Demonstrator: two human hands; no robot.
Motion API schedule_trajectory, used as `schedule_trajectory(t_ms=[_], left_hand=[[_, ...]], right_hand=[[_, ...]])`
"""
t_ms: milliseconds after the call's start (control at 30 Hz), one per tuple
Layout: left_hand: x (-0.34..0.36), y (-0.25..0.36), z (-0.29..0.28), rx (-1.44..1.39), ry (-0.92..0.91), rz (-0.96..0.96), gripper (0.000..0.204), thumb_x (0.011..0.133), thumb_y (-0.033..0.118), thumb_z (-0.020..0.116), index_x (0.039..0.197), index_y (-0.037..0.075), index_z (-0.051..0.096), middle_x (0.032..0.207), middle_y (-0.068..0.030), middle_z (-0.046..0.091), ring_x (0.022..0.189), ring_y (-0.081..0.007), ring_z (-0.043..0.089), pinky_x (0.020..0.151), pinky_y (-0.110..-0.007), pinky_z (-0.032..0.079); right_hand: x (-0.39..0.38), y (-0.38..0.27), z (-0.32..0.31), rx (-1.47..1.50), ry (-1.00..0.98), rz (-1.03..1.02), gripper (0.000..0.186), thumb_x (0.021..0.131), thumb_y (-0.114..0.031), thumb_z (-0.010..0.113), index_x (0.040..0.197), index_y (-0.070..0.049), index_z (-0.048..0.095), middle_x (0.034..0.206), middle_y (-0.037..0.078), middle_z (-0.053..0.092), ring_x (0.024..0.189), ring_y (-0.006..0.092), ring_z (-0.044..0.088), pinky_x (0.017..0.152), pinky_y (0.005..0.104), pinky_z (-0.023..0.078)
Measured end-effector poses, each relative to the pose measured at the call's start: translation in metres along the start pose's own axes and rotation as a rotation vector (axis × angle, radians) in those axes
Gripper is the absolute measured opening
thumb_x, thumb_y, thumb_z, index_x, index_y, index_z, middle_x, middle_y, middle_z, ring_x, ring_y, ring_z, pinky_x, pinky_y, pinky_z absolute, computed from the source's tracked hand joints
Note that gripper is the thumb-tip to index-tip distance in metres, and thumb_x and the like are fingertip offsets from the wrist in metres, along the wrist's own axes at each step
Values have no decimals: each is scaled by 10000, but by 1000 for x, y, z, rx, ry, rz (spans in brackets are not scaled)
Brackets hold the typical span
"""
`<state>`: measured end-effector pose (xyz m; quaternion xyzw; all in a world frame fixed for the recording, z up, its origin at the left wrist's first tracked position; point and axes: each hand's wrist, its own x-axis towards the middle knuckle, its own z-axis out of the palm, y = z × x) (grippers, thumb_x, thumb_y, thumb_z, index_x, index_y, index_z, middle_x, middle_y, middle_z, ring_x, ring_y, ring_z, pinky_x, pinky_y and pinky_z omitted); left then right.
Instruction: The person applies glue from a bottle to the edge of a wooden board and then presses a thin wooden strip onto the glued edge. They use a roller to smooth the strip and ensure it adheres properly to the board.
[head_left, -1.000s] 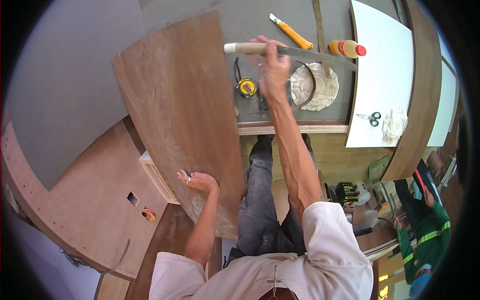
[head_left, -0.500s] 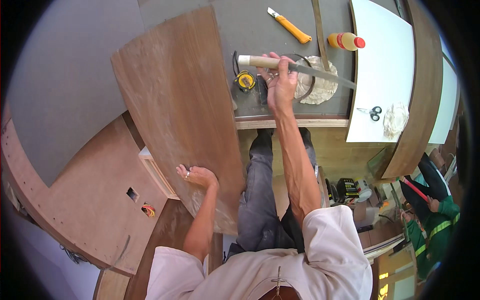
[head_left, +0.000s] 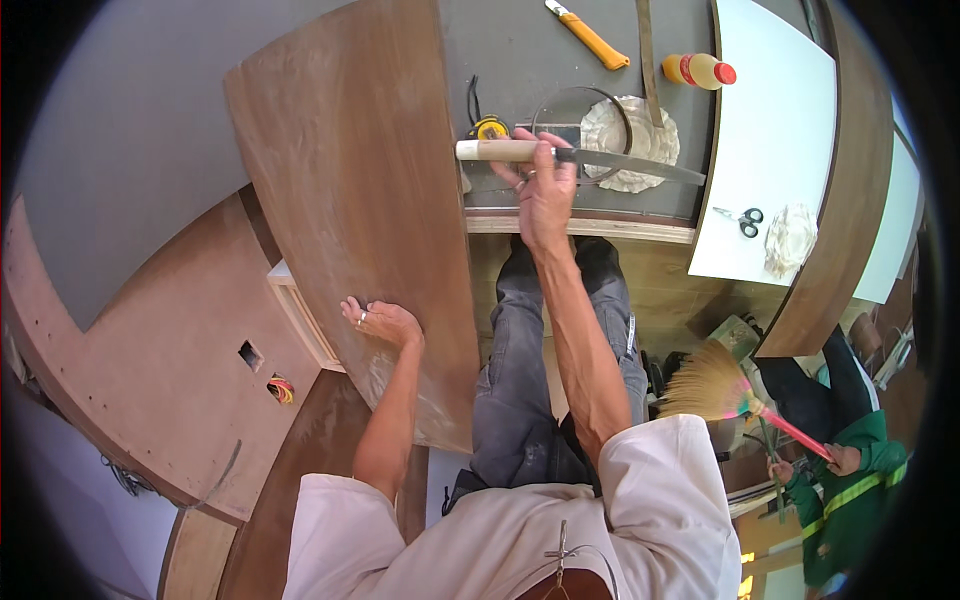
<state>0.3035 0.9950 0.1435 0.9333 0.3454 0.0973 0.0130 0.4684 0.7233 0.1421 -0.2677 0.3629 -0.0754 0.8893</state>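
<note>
My right hand [head_left: 547, 205] is closed around the pale wooden handle of a tool that looks like a flat file [head_left: 640, 167]. Its long grey blade points right, and the white handle end lies by the edge of the brown wood-grain board [head_left: 350, 180]. My left hand [head_left: 385, 323] rests open on that board, fingers stretched out. Partly hidden behind the handle is a yellow tape measure [head_left: 490, 127]. Beyond the blade are a round bundle of crumpled whitish cloth [head_left: 650, 125] and a thin dark looped strip [head_left: 570, 90].
On the grey worktop lie a yellow utility knife [head_left: 590, 38] and a juice bottle [head_left: 698, 71] with a red cap. Scissors [head_left: 745, 221] lie on a white panel [head_left: 770, 130]. At lower right, a person in green [head_left: 855, 490] holds a broom [head_left: 715, 385]. Wires [head_left: 281, 389] protrude from a panel at left.
My right hand has come nearer and left with the file, its handle end now at the board's edge. My left hand stays on the board. The co-worker's broom has come into view.
</note>
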Motion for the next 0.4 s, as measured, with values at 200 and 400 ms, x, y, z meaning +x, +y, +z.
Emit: schedule_trajectory(t_ms=[200,400], left_hand=[[3,9,-6,-33,-28,-34,483,968,162,339,1325,-123,498,1444,-289,431,1381,-395,378,1162,-493,294],[0,-1,-1,-31,-9,-29,484,958,154,366,1335,-125,487,1447,-279,432,1389,-392,367,1168,-496,287]], right_hand=[[-17,1,-6,-74,12,2,289,1041,-233,519,1247,-58,417,1228,211,586,1142,314,612,884,481,601],[-38,-6,-25,-38,10,-20,298,1036,-233,529,1254,-63,418,1254,201,582,1112,315,631,886,491,598]])
